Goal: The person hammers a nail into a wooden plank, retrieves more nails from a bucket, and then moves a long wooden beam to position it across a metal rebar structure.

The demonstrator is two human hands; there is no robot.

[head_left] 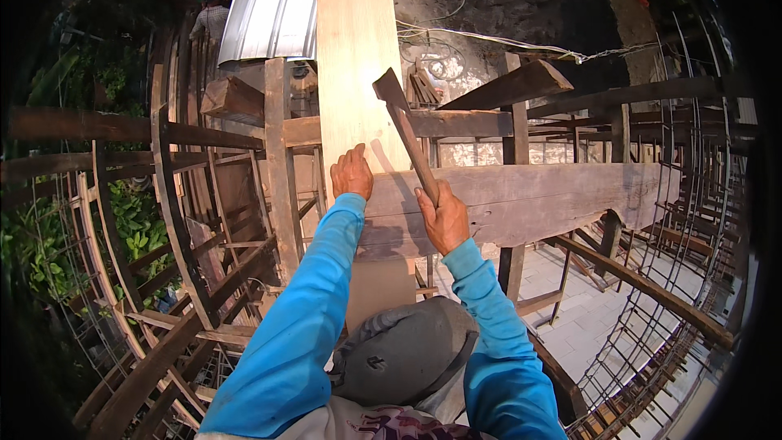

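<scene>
- One long, pale, smooth wooden board, running far to near at centre: laid out over the framework, near end meeting the plank below; placing appears done.
- One broad, dark, weathered wooden plank, set crosswise near the person, reaching right.
- One dark, wood-handled, hatchet-like tool: raised over the board, head toward the far side; no contact visible, so no stroke appears under way.
- Right grip: clenched around the tool's handle.
- Left grip: resting on the board's near left part, fingers pointing far; whether it grasps the edge, cannot tell.
- Brown timber framework, left and right: gaps largely uncovered; fastening of the board, if any, seems outstanding, no nails discernible.
- One silvery corrugated metal sheet, far left, beside the board.
- Hidden: left fingertips' undersides; whether board overlaps or abuts plank.
- Hard to make out: tool head's exact form; co-worker, far left, in shade.
- Cut off: outer framework, by the dark lens rim.
</scene>
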